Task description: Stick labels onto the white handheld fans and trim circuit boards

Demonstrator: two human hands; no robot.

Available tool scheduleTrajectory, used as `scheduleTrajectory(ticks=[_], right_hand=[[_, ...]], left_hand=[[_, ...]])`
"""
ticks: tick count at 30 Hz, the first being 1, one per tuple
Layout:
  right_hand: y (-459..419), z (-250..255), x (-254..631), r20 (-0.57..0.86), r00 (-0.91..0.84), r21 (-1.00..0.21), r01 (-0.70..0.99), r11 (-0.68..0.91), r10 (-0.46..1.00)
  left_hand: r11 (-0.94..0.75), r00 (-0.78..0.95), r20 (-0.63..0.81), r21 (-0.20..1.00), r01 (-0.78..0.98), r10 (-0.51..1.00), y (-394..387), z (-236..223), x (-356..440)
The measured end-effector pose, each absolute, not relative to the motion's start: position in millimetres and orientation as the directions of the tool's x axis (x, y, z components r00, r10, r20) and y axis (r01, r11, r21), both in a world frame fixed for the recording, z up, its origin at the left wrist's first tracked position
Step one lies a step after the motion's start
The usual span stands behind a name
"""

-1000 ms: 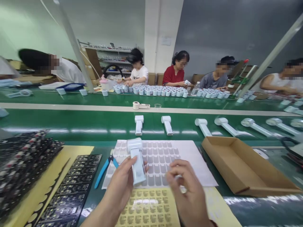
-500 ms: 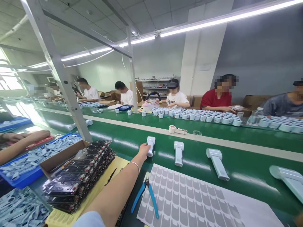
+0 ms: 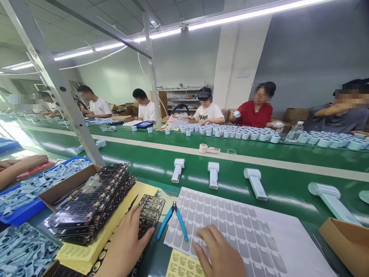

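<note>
My left hand [image 3: 127, 242] lies open, fingers flat on a black circuit board panel [image 3: 150, 209] at the bench's near edge. My right hand [image 3: 220, 254] rests on the white sheet of grey stickers [image 3: 245, 231], fingers bent down onto it, nothing visibly held. Blue-handled cutters [image 3: 173, 221] lie between the two hands. White handheld devices lie in a row on the green conveyor belt [image 3: 161, 165]; the leftmost one [image 3: 178, 170] sits straight ahead of my left hand.
A stack of black circuit boards [image 3: 92, 200] sits on yellow sheets at left, beside a cardboard box and blue trays of pale parts [image 3: 25, 192]. A cardboard box [image 3: 346, 240] stands at right. Another person's arm [image 3: 20, 167] rests at far left. Several people work across the belt.
A second ago my left hand held a white device over the sticker sheet. It then set it on the belt at the left of the row. Both hands are now back at the bench.
</note>
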State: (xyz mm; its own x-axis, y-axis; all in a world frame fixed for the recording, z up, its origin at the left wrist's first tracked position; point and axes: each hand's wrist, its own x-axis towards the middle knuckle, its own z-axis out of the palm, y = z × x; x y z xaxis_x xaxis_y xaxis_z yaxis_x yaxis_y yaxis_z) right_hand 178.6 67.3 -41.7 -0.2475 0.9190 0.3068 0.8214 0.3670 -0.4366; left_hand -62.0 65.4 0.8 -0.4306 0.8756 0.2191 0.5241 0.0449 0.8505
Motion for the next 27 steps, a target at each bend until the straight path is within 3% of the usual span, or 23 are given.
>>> scheduleTrajectory(ticks=[2,9,16,18,21,25,27], right_hand=[[84,-24,151,0.143,-0.310,-0.333,0.879,0.341,0.940],[122,-18,116,0.064,-0.233,-0.325,0.914,0.241,0.970],[117,-10,145,0.025,-0.213,-0.523,0.830,0.195,0.977],[112,-5,158,0.050,-0.221,-0.595,0.777,0.206,0.974],[98,-2,174,0.108,-0.252,-0.683,0.684,0.256,0.962],[70,-9,182,0.108,-0.231,-0.938,0.298,0.176,0.967],[57,-11,181,0.053,-0.213,-0.984,0.154,0.087,0.976]], left_hand=[[0.120,-0.440,0.222,0.770,0.627,0.870,52,-15,-67],[0.227,-0.412,0.207,0.582,0.781,0.888,54,-26,-73],[0.243,-0.324,0.180,0.366,0.898,0.929,60,-32,-77],[0.233,-0.322,0.162,0.413,0.880,0.933,60,-27,-78],[0.079,-0.276,0.270,0.569,0.819,0.922,50,-17,-84],[-0.209,-0.094,0.389,0.666,0.716,0.916,20,-16,-111],[-0.273,-0.035,0.399,0.687,0.674,0.916,7,-25,-130]])
